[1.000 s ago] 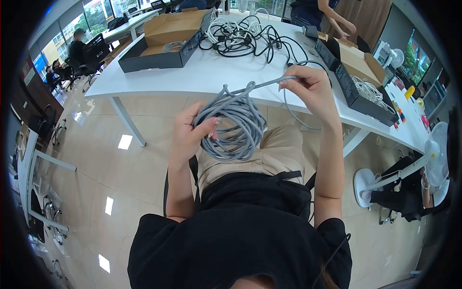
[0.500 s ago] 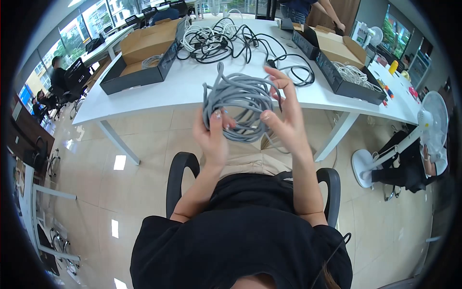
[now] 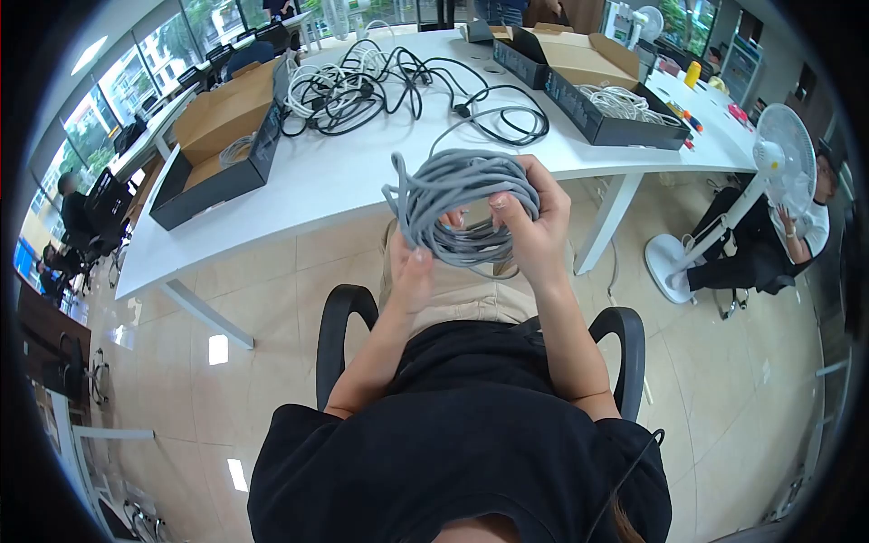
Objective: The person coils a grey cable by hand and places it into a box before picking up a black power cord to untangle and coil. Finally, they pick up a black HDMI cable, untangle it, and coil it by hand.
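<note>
A thick coil of grey cable is held up in front of the table's front edge. My left hand grips the coil's lower left side, some fingers inside the loop. Around the right side of the coil, my right hand is closed, with the thumb on the front and the fingers behind. A short looped end sticks up at the coil's upper left. From the top of the coil, a grey strand runs up towards the black cables on the table.
On the white table lie tangled white and black cables. An open box stands at the left, another with white cables at the right. A white fan and a seated person are at the far right.
My right hand has closed round the coil's right side; its fingers were raised and spread before. The view has shifted, and the table and boxes appear further left.
</note>
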### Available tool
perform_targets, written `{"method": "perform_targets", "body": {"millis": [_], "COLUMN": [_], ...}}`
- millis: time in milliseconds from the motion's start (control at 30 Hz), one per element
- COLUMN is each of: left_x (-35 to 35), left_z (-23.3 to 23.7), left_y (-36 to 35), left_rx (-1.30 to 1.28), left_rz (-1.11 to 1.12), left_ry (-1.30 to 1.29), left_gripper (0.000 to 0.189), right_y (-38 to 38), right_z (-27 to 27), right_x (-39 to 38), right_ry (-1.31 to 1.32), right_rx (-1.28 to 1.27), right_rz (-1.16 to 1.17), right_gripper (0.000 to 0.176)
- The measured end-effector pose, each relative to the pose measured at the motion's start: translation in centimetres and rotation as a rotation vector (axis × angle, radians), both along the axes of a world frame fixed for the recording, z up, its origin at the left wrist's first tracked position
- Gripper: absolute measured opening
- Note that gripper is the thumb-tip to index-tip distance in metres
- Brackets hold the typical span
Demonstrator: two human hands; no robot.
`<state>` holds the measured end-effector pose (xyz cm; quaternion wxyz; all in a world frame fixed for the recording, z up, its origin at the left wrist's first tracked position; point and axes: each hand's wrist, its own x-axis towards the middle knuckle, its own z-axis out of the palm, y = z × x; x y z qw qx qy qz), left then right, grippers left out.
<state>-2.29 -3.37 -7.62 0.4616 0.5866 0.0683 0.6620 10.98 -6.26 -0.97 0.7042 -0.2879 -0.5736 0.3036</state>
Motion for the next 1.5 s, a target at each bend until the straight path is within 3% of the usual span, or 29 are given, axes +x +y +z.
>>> {"method": "perform_targets", "body": {"millis": [67, 167, 200, 267, 400, 500, 633, 800, 900, 1000, 1100, 1167, 1267, 1500], "left_x": [-1.8, -4.0, -5.0, -5.9, -3.9, -2.5, -3.3, -4.2, -3.0, -1.1, 0.8, 1.2, 1.4, 3.3], "left_z": [-0.6, 3.4, 3.8, 4.6, 5.1, 5.1, 3.6, 2.8, 2.7, 2.9, 2.1, 1.4, 2.1, 3.6], "left_y": [0.9, 1.7, 2.5, 2.8, 1.0, 0.5, 2.3, 3.2, 3.0, 2.7, 2.6, 3.0, 2.3, 0.5], "left_rx": [-0.103, -0.133, -0.075, -0.047, 0.110, -0.021, 0.225, -0.031, -0.050, 0.074, -0.070, -0.119, -0.247, -0.346], "left_rz": [-0.168, -0.379, -0.503, -0.413, -0.051, -0.071, -0.132, -0.207, -0.242, -0.178, -0.230, -0.208, -0.154, -0.004], "left_ry": [0.060, 0.042, 0.157, 0.475, 0.930, 1.085, 0.669, 0.277, -0.005, -0.159, -0.379, -0.367, -0.363, -0.456], "left_gripper": [0.104, 0.108, 0.100, 0.090, 0.079, 0.079, 0.081, 0.080, 0.073, 0.054, 0.047, 0.039, 0.040, 0.032], "right_y": [-0.3, -0.7, -0.8, -1.0, -1.3, -1.8, -2.3, -2.3, -1.6, -0.9, -0.4, 0.1, -0.1, 0.1], "right_z": [0.4, 0.9, 0.9, 0.6, 0.2, 0.3, 0.9, 1.8, 0.9, -0.6, -0.9, -1.5, -1.6, -2.4], "right_x": [0.9, 1.5, 1.5, 1.4, 0.4, 0.0, 0.5, 3.5, 3.9, 2.5, -0.1, -0.8, -0.5, -2.4], "right_ry": [-0.288, -0.659, -0.764, -0.991, -1.044, -0.997, -0.813, -0.627, -0.625, -0.269, -0.004, 0.138, -0.108, -0.004], "right_rx": [0.092, 0.168, 0.186, 0.135, 0.016, 0.010, 0.060, -0.081, 0.031, 0.014, 0.131, 0.103, 0.058, 0.070], "right_rz": [-0.141, -0.181, -0.149, -0.139, -0.210, -0.251, -0.224, 0.124, 0.100, 0.129, 0.019, -0.046, -0.181, -0.217], "right_gripper": [0.032, 0.036, 0.036, 0.041, 0.050, 0.059, 0.071, 0.091, 0.078, 0.068, 0.048, 0.041, 0.044, 0.051]}}
